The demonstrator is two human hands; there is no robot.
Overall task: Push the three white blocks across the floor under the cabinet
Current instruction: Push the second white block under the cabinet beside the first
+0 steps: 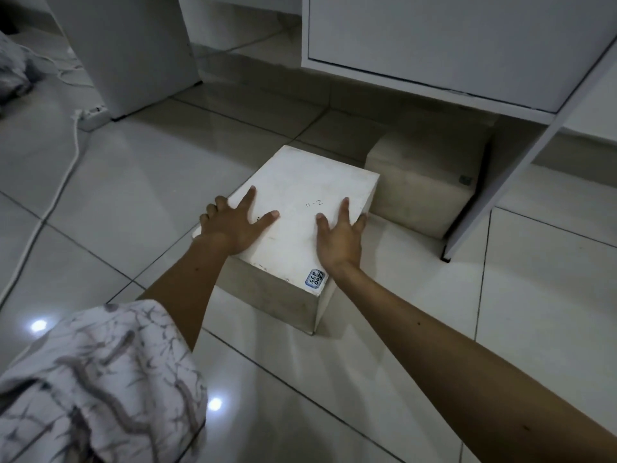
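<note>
White block marked "11-2" (293, 208) at frame centre on grey tiled floor (133, 182), far corner just beside a second white block (420, 182) lying partly beneath the white cabinet (434, 38) at upper right. Left hand (233, 225) and right hand (340, 232) flat on the top face, fingers straight and spread, outer fingers over the side edges. White cable (63, 182) and power strip (91, 116) at upper left.

Left arm wears a loose white fabric sleeve (100, 379) with grey branch-like print, ending near elbow; right forearm (450, 355) bare.
</note>
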